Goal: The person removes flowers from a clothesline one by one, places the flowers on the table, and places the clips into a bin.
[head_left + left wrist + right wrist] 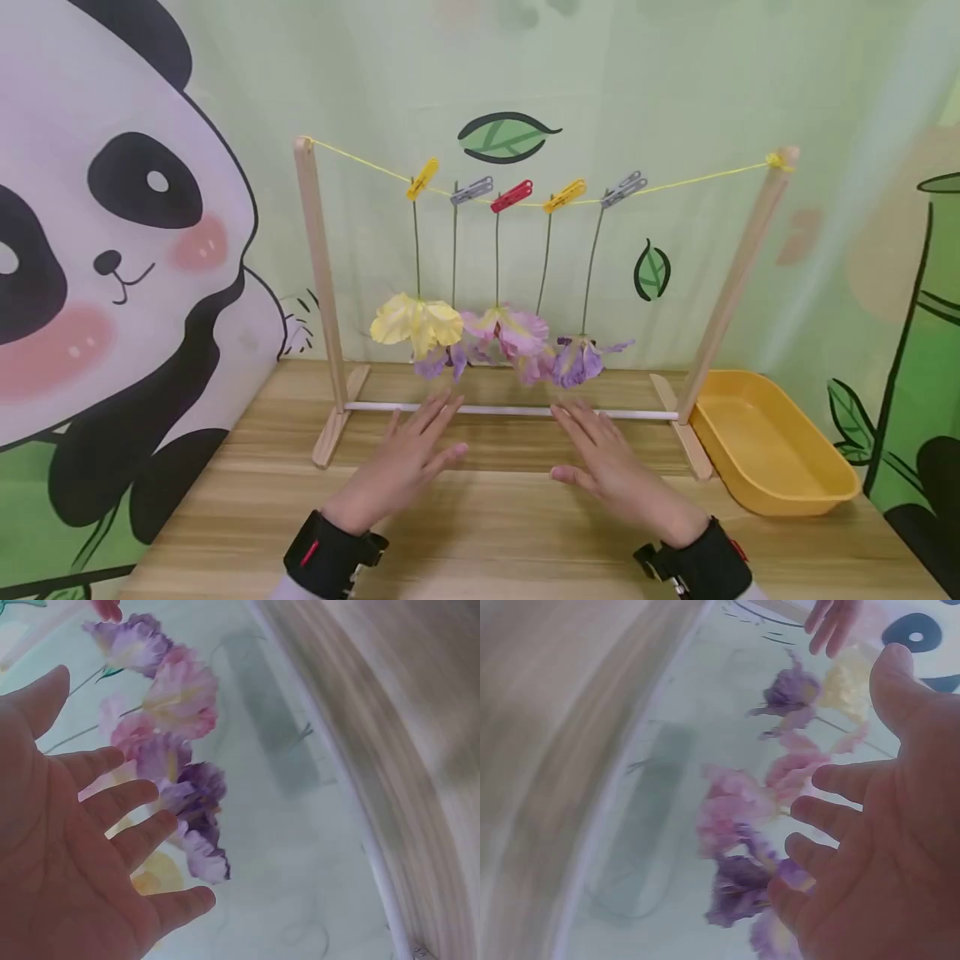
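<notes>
Five-stemmed row aside, several artificial flowers hang head down from a yellow string (697,180), each stem held by a clothespin. A yellow flower (417,323) is at the left, a pink flower (507,330) in the middle, a purple flower (581,362) at the right. The clothespins are yellow (423,178), grey (472,191), red (512,197), yellow and grey. My left hand (408,454), fingers spread, holds nothing in front of the left flowers. My right hand (611,467) is likewise spread and holds nothing, before the right flowers. Both palms show in the wrist views.
Two wooden posts (322,267) on wooden feet carry the string, joined low down by a white rod (510,410). A yellow plastic basin (780,442) stands by the right foot on the wood-grain table (495,533). Behind hangs a panda-print backdrop (675,75).
</notes>
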`<move>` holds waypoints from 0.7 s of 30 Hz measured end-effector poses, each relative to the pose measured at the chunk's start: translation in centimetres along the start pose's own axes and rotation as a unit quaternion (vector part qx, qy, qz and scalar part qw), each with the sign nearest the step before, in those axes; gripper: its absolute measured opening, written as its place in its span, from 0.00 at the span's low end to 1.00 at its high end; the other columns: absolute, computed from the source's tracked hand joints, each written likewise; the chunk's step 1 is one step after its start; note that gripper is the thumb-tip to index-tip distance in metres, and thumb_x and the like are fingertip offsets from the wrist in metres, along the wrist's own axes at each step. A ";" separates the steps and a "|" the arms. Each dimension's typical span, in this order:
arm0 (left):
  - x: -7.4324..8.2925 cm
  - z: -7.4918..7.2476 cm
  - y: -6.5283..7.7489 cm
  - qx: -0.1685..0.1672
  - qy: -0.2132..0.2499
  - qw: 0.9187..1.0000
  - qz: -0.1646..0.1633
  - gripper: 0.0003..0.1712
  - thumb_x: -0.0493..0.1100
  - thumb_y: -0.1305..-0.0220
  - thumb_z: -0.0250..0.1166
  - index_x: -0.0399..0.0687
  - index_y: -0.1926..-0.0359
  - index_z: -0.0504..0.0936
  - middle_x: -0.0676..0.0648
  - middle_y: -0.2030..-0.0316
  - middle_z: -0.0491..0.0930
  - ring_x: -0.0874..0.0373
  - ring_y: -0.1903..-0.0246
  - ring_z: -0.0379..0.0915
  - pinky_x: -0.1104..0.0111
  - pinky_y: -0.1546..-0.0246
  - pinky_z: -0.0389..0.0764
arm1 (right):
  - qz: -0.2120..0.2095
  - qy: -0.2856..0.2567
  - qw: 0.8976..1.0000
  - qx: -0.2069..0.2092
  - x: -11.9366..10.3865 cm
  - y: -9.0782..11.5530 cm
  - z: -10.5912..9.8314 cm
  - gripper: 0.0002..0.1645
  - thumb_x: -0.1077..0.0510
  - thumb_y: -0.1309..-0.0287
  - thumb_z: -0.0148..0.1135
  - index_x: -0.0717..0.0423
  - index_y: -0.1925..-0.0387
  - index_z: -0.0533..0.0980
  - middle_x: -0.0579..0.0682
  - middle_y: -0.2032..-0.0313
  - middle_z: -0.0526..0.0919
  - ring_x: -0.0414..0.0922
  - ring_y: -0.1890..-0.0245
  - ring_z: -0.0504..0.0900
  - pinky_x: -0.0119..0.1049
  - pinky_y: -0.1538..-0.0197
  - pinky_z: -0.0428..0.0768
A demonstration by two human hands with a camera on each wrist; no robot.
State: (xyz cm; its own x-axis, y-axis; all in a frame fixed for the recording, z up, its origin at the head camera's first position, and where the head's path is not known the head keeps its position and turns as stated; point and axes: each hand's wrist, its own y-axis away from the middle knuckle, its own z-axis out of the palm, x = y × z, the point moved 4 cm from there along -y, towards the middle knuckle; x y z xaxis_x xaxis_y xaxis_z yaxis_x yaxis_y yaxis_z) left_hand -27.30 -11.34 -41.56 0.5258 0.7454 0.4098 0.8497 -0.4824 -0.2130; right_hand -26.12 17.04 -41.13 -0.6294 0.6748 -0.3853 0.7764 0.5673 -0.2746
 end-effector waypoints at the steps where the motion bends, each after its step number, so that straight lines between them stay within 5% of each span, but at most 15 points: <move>1: 0.0 -0.3 0.0 0.002 0.007 1.000 0.002 0.42 0.63 0.19 0.49 0.52 0.16 0.48 0.42 0.18 0.46 0.44 0.19 0.40 0.31 0.27 0.37 | -0.012 0.002 1.000 0.007 -0.2 -0.2 -0.2 0.48 0.45 0.26 0.60 0.64 0.19 0.52 0.66 0.20 0.51 0.66 0.21 0.46 0.68 0.24 0.46; 6: 0.2 -1.6 0.0 0.016 0.063 0.998 0.011 0.40 0.63 0.19 0.49 0.59 0.16 0.47 0.43 0.18 0.47 0.41 0.20 0.43 0.34 0.25 0.40 | -0.075 0.010 0.996 0.039 -1.4 -1.5 -1.7 0.48 0.43 0.26 0.56 0.68 0.21 0.53 0.67 0.21 0.53 0.69 0.23 0.52 0.69 0.26 0.54; 12: 1.1 -5.0 -0.5 0.082 0.124 0.989 0.023 0.33 0.55 0.18 0.53 0.58 0.18 0.59 0.41 0.21 0.59 0.38 0.28 0.64 0.39 0.34 0.69 | -0.047 -0.033 0.998 0.012 -2.9 -3.1 -4.8 0.48 0.48 0.26 0.60 0.57 0.17 0.48 0.62 0.19 0.49 0.64 0.21 0.53 0.65 0.27 0.60; 16: 1.2 -7.4 -1.2 0.139 0.120 0.983 0.024 0.28 0.50 0.18 0.54 0.52 0.23 0.67 0.40 0.27 0.69 0.41 0.35 0.73 0.43 0.39 0.76 | -0.041 -0.036 0.998 0.009 -3.5 -4.2 -6.6 0.46 0.49 0.26 0.60 0.55 0.17 0.50 0.59 0.19 0.49 0.62 0.21 0.54 0.62 0.27 0.63; 21: 0.9 -8.8 -1.9 0.173 0.121 0.977 0.002 0.25 0.49 0.18 0.55 0.48 0.27 0.73 0.43 0.35 0.78 0.48 0.42 0.78 0.49 0.43 0.81 | -0.056 -0.018 0.998 0.024 -4.4 -5.1 -8.4 0.45 0.51 0.27 0.62 0.57 0.18 0.53 0.58 0.20 0.53 0.62 0.22 0.57 0.62 0.27 0.64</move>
State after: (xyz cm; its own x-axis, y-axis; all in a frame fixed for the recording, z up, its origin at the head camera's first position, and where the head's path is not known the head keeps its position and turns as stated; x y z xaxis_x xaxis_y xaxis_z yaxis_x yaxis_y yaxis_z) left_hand -28.78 -13.86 -32.98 0.5398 0.5926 0.5979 0.8322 -0.2689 -0.4849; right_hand -27.63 15.13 -30.66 -0.7114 0.5908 -0.3805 0.7024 0.6140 -0.3600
